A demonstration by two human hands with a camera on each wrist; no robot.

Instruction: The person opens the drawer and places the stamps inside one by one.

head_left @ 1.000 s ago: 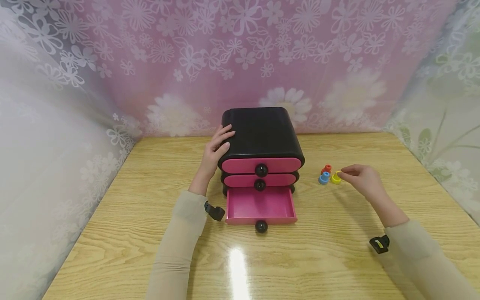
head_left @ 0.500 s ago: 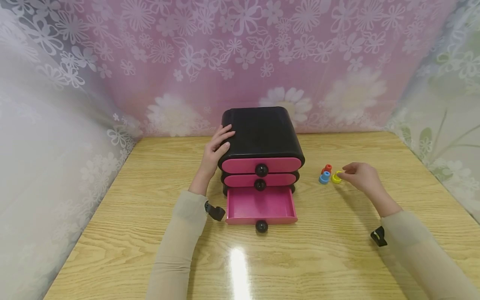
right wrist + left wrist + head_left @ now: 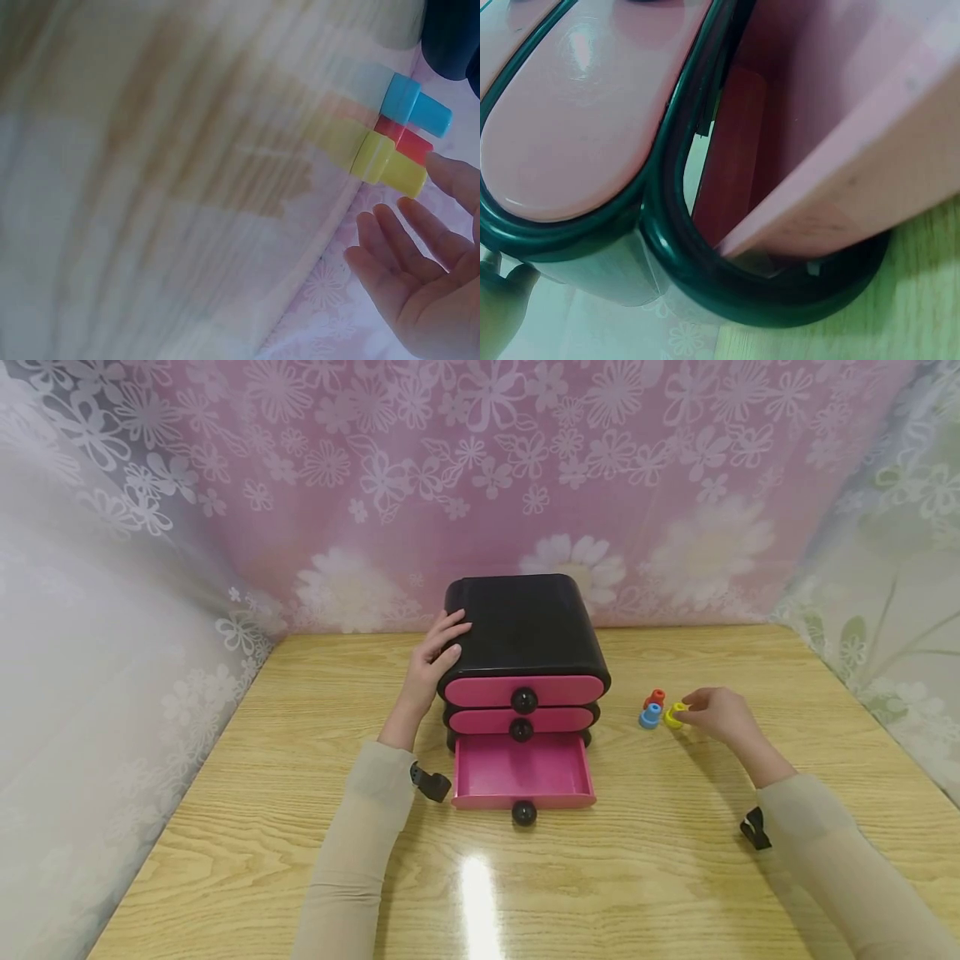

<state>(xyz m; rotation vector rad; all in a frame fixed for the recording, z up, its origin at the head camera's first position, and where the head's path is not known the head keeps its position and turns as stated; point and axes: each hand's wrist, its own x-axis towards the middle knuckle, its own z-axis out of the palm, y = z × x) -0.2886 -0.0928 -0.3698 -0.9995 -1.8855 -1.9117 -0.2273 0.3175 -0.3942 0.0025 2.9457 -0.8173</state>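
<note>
My left hand (image 3: 432, 664) rests on the upper left side of a black and pink drawer cabinet (image 3: 525, 622), its fingers spread over the top edge. In the left wrist view only part of that hand (image 3: 502, 304) shows, beside the cabinet's black frame. At the right, my right hand (image 3: 722, 720) pinches the narrow top of a small yellow stepped plastic peg (image 3: 674, 717) between thumb and index finger. The peg (image 3: 386, 163) stands upright on the table. Close beside it are a blue peg (image 3: 651, 716) and a red peg (image 3: 655, 697) of the same shape.
The cabinet's bottom pink drawer (image 3: 522, 802) is pulled out toward me, with nothing in it. Its two upper drawers are closed, each with a black ball knob (image 3: 524, 700). A floral curtain (image 3: 480, 485) stands behind the wooden table (image 3: 300, 760).
My right hand has shifted slightly left and its fingers have come together on the yellow peg. My left hand and the drawer cabinet have stayed in place.
</note>
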